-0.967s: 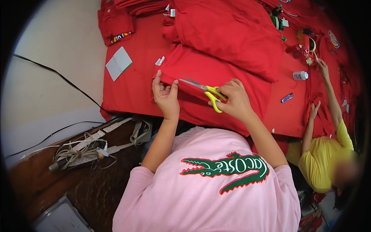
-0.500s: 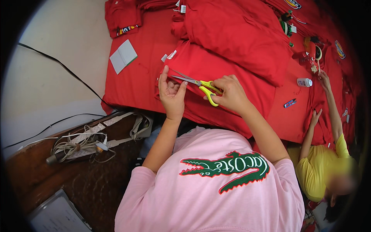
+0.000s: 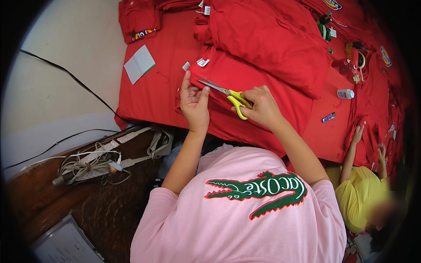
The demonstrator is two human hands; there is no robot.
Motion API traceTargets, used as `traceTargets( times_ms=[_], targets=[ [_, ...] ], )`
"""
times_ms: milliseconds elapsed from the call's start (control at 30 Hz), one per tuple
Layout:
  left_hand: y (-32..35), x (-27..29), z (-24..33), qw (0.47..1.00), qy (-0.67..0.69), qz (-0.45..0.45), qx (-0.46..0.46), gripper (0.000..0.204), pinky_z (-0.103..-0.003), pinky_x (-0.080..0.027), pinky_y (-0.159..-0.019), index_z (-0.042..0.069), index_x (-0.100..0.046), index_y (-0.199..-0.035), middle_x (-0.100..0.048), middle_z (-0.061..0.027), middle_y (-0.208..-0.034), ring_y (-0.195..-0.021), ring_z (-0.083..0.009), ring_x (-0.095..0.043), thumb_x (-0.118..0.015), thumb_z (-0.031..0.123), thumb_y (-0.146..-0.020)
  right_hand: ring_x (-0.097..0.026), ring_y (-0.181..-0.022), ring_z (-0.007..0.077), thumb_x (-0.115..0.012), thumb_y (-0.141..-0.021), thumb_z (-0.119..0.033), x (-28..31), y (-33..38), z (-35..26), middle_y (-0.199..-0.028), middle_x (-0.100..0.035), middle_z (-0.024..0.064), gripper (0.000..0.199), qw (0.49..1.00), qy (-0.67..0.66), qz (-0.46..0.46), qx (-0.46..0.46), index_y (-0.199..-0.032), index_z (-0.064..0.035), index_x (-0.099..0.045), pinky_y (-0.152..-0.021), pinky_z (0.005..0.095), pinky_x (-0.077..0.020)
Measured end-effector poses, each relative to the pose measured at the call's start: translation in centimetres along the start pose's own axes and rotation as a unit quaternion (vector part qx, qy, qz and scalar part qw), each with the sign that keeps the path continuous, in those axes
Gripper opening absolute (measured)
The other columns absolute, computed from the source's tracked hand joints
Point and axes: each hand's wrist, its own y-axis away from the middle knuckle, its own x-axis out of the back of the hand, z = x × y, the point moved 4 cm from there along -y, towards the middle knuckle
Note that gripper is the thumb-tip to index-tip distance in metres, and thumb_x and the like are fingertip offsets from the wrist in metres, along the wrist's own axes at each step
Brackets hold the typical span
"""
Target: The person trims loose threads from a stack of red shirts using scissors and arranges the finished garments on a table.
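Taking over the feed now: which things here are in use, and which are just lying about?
In use: scissors in right hand; red garment pinned by left hand.

Lying about: white card, small bottle, cables, folded red pile.

Probably a small garment workshop: folded red shirts (image 3: pixel 267 48) pile across the red-covered table (image 3: pixel 153 96) at the frame's top, thread spools (image 3: pixel 324 26) upper right.

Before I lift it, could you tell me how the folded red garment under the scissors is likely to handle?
Probably floppy: the red garment lies in soft folds and creases, so it would likely sag and unfold if lifted by one edge. It looks light for its size. Pushed, it would more likely bunch than slide, since it lies on more red cloth.
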Motion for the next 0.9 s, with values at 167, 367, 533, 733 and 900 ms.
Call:
traceTargets(
  times_ms=[167, 367, 533, 733, 900],
  targets=[
    [0.1, -0.6, 0.3, 1.0, 0.011, -0.014, -0.019, 0.079, -0.02, -0.053, -0.085, 0.003, -0.034, -0.16, -0.053, -0.0064, -0.124, -0.098, -0.007, -0.056, -0.069, -0.014, -0.091, -0.059, -0.073, 0.0269, -0.082, -0.075, -0.035, 0.4, -0.9, -0.9, -0.075, -0.065, 0.0097, 0.034, 1.0, 0.012, 0.027, 0.006, -0.083, -0.0045, -0.07, -0.074, 0.0402, -0.0399],
    [0.0, -0.6, 0.8, 0.999, 0.018, -0.025, -0.013, 0.083, -0.021, -0.056, -0.087, 0.002, -0.031, -0.161, -0.049, -0.0094, -0.133, -0.1, -0.0089, -0.059, -0.069, -0.016, -0.089, -0.06, -0.073, 0.0274, -0.082, -0.076, -0.032, -0.2, -0.9, -0.5, -0.075, -0.066, 0.0098, 0.03, 0.999, 0.032, 0.029, 0.0, -0.084, -0.0048, -0.071, -0.075, 0.0408, -0.0412],
    [0.2, -0.3, 0.5, 1.0, -0.01, -0.027, -0.008, 0.086, -0.022, -0.057, -0.084, 0.002, -0.028, -0.162, -0.05, -0.0109, -0.136, -0.099, -0.0097, -0.06, -0.069, -0.016, -0.089, -0.061, -0.073, 0.0275, -0.081, -0.077, -0.029, -0.8, -0.4, -0.7, -0.074, -0.066, 0.0095, 0.026, 0.999, 0.034, 0.041, 0.004, -0.084, -0.0056, -0.071, -0.075, 0.0408, -0.0421],
    [0.3, 0.0, 0.5, 0.998, -0.028, -0.046, -0.019, 0.092, -0.022, -0.057, -0.082, 0.005, -0.022, -0.165, -0.05, -0.012, -0.137, -0.097, -0.0094, -0.06, -0.069, -0.017, -0.088, -0.061, -0.07, 0.0279, -0.08, -0.08, -0.029, -1.1, -0.3, -1.3, -0.071, -0.066, 0.0096, 0.024, 0.995, 0.065, 0.076, 0.029, -0.081, -0.0069, -0.069, -0.073, 0.0415, -0.0419],
    [0.5, 0.7, -0.1, 0.998, -0.015, -0.065, -0.002, 0.096, -0.022, -0.056, -0.082, 0.006, -0.019, -0.166, -0.05, -0.0123, -0.138, -0.096, -0.0076, -0.059, -0.069, -0.017, -0.088, -0.06, -0.063, 0.0267, -0.08, -0.081, -0.029, -0.6, 1.1, -0.7, -0.068, -0.064, 0.0089, 0.024, 0.988, 0.073, 0.121, -0.067, -0.081, -0.0078, -0.068, -0.07, 0.0416, -0.0417]
  ],
)
